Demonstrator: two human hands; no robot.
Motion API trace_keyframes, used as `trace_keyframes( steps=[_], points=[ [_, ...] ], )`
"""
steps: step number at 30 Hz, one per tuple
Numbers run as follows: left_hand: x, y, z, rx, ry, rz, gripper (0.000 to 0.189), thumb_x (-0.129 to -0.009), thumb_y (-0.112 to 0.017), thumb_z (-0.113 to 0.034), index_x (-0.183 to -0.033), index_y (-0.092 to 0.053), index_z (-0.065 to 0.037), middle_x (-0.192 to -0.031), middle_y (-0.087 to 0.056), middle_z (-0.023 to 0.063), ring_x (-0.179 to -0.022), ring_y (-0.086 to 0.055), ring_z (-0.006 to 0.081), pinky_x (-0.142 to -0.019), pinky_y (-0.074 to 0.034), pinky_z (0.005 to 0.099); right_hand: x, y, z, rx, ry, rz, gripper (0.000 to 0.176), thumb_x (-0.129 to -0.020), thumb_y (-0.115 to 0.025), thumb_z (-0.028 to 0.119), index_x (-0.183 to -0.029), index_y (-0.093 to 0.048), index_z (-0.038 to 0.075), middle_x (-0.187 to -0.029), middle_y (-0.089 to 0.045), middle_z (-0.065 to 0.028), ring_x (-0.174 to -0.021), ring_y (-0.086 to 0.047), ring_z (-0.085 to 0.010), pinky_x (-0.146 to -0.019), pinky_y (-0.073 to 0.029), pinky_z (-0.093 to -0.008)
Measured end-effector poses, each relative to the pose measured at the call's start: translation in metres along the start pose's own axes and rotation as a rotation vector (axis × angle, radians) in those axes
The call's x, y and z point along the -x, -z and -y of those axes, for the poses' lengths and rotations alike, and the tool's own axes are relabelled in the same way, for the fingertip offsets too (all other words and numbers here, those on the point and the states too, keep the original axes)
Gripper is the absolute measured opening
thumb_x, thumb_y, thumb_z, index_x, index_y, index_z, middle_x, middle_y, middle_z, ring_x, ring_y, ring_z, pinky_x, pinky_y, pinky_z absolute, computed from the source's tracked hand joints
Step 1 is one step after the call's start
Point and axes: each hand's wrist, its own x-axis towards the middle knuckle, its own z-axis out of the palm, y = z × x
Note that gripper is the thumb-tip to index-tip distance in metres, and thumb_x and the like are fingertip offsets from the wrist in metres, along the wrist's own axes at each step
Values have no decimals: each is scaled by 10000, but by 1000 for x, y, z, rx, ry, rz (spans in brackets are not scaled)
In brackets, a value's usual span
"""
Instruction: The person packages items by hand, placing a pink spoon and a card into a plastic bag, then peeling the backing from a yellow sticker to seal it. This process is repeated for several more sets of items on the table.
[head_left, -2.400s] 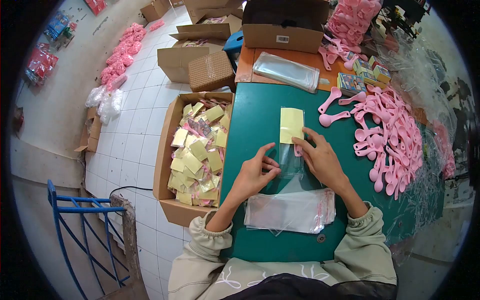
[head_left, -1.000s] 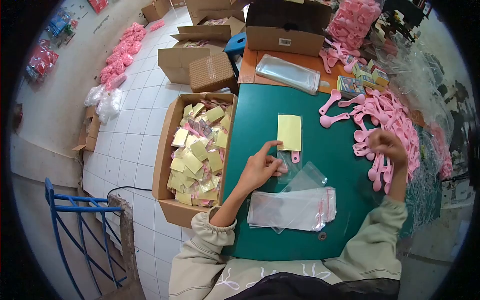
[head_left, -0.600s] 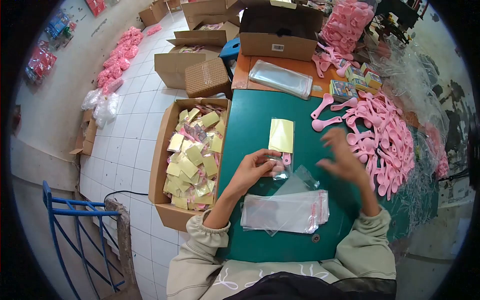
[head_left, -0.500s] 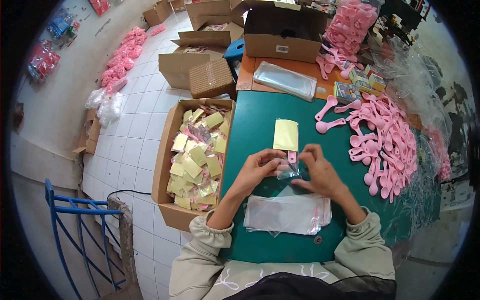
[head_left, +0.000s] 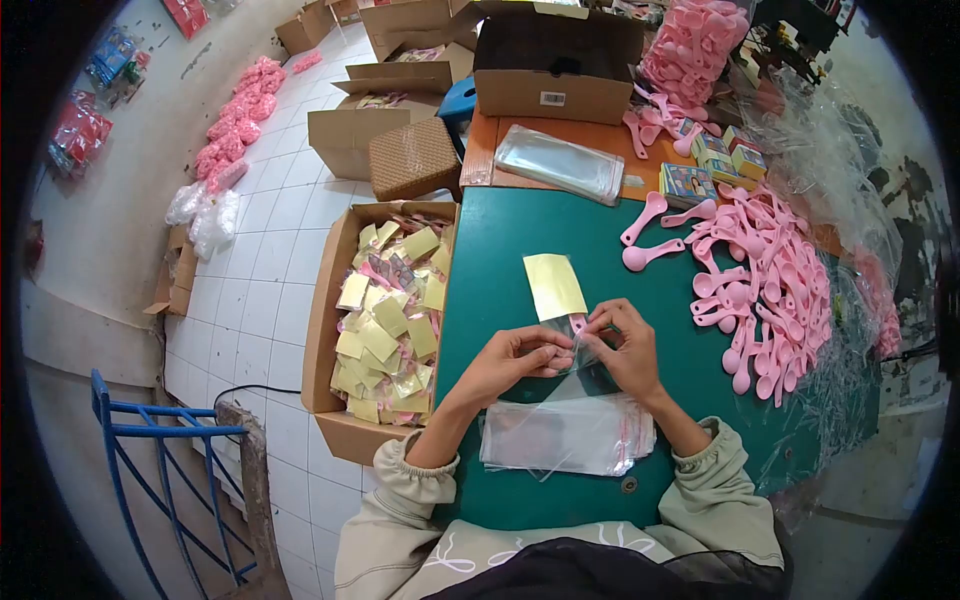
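A clear plastic bag (head_left: 553, 325) with a yellow card (head_left: 557, 286) in its upper part lies on the green table. A bit of a pink spoon (head_left: 578, 322) shows below the card. My left hand (head_left: 518, 362) pinches the bag's lower end, thumb against curled fingers. Close beside it, my right hand (head_left: 622, 345) also grips that end of the bag between thumb and fingertips. Under my wrists lies a stack of clear bags (head_left: 555, 440). To the right spreads a heap of pink measuring spoons (head_left: 768, 270).
On the left stands a carton (head_left: 328, 345) full of bagged yellow cards and pink pieces. A bundle of clear bags (head_left: 560, 163), an open brown box (head_left: 555, 95) and small boxed packs (head_left: 690, 185) sit at the back. A blue railing (head_left: 165, 431) stands lower left.
My right hand has come down to the bag's lower end, close to my left hand. The card's top has tilted left. The whole view has shifted slightly.
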Motion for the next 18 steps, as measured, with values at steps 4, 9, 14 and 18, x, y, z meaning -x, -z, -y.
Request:
trace_keyframes(
  steps=[4,9,14,18],
  points=[
    [3,-2,-3,-6,-3,-45,235,-930,-497,-94,-1126,-563,18,-1013,-619,68,-946,-617,118,-782,-510,211,1,-2,1,59,-15,-50,113,-743,-679,-23,-819,-595,-22,-890,-540,-66,-764,-603,-131,-662,-531,-243],
    [4,5,-1,-22,-35,-68,243,-928,-501,-91,-1158,-533,-20,-1010,-616,66,-926,-617,124,-760,-516,220,-1,4,-3,71,1,38,97,-762,-665,-21,-845,-614,-21,-921,-536,-71,-779,-597,-131,-659,-527,-243],
    [3,9,8,-393,-243,-227,328,-880,-550,-28,-1196,-472,-67,-996,-599,87,-893,-622,149,-689,-539,240,-7,14,-6,-99,-43,124,98,-776,-646,-28,-871,-623,-21,-1020,-503,-82,-865,-569,-129,-701,-526,-242],
    [-2,-2,5,-740,-365,-348,225,-809,-646,-37,-1017,-562,-29,-923,-560,82,-798,-619,156,-592,-557,245,-10,20,-5,-118,-85,209,71,-792,-624,-35,-862,-618,-25,-1050,-487,-79,-904,-554,-126,-731,-525,-244]
  ],
)
